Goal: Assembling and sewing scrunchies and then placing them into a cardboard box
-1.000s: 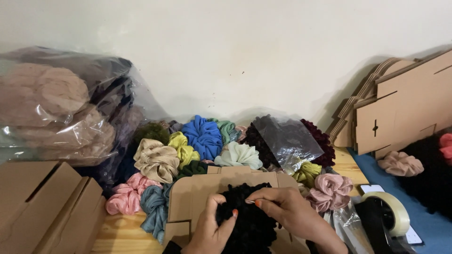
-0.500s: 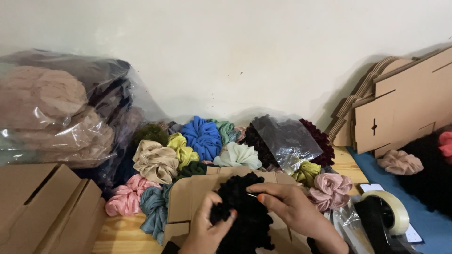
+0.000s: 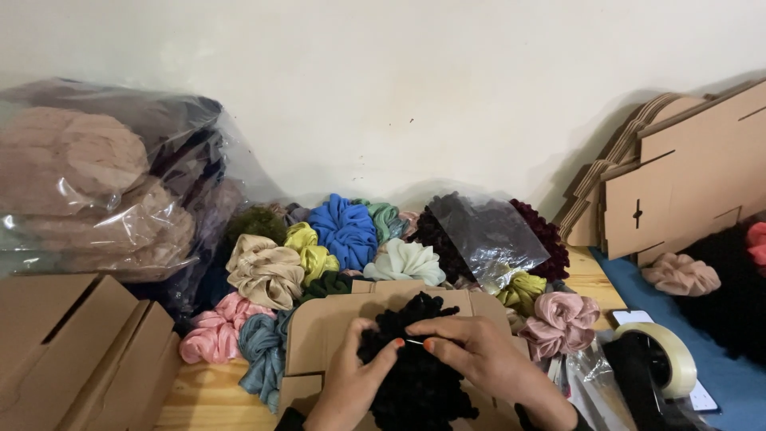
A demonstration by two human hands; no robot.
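Both hands meet low in the middle, over a black scrunchie [image 3: 419, 375] that lies on a flat cardboard box [image 3: 335, 327] on the wooden table [image 3: 207, 395]. The left hand [image 3: 351, 383] curls in from the left, thumb and fingers closed on the scrunchie's left edge. The right hand [image 3: 479, 355] comes from the right, its thumb and forefinger pinched together at the top of the scrunchie, the other fingers bent over it; a thin pale thread or pin shows between the two hands, too small to tell which.

Behind the box lies a heap of scrunchies: a blue one [image 3: 345, 230], a beige one [image 3: 266, 271], a yellow-green one [image 3: 311, 249], a white one [image 3: 405, 263], a pink one [image 3: 214, 335] at the left and a dusty rose one [image 3: 561, 319] at the right. A clear bag [image 3: 487, 235] of dark scrunchies leans among them. At far left sits a big plastic bag [image 3: 96, 183] above folded cartons [image 3: 76, 351]. At right, a tape roll [image 3: 666, 357] lies near the right hand, with cardboard sheets [image 3: 686, 183] against the wall
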